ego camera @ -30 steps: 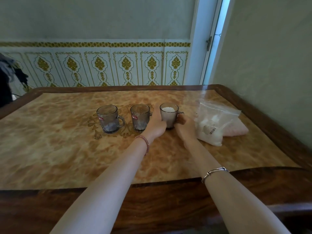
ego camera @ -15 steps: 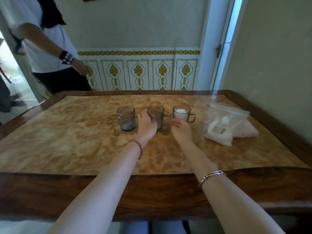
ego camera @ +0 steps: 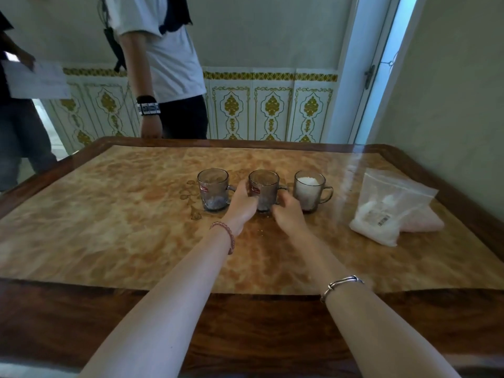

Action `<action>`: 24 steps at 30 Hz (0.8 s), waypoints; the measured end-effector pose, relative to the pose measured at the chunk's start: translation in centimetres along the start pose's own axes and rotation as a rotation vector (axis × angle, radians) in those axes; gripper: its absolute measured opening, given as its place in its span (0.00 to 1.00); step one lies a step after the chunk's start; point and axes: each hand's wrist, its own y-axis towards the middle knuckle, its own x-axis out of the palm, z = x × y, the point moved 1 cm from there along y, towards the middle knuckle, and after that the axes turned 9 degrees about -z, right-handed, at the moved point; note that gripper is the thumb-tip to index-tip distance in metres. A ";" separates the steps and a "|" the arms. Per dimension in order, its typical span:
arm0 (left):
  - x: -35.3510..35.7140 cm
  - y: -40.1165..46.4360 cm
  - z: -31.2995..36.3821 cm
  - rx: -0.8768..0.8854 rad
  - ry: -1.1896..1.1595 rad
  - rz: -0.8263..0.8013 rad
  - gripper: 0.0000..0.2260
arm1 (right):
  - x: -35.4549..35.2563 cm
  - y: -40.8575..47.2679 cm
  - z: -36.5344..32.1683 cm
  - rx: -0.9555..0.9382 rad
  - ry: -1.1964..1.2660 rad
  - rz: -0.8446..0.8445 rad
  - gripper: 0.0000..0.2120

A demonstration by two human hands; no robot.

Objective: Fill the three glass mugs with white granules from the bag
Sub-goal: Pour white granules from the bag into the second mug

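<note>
Three glass mugs stand in a row at the table's middle. The left mug (ego camera: 213,188) has a little dark residue at its bottom, and the middle mug (ego camera: 264,181) looks empty. White granules fill the right mug (ego camera: 308,189) to the brim. My left hand (ego camera: 242,201) wraps the middle mug's left side. Blurred, my right hand (ego camera: 288,214) sits at that mug's right, by its handle; whether it grips is unclear. The clear bag of white granules (ego camera: 381,211) lies at the right, away from both hands.
A pink packet (ego camera: 425,222) lies behind the bag. A few spilled grains dot the marbled table (ego camera: 109,214) in front of the mugs. A person in a white shirt (ego camera: 166,61) stands at the far edge, another holding paper (ego camera: 35,80) at far left.
Both hands have shifted left from the filled right mug to the middle mug. The view has tilted up, and two people now show behind the table.
</note>
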 end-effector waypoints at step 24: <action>1.4 -8.3 1.0 0.025 0.019 -0.017 0.18 | -1.5 -7.6 -1.0 0.018 0.022 0.040 0.08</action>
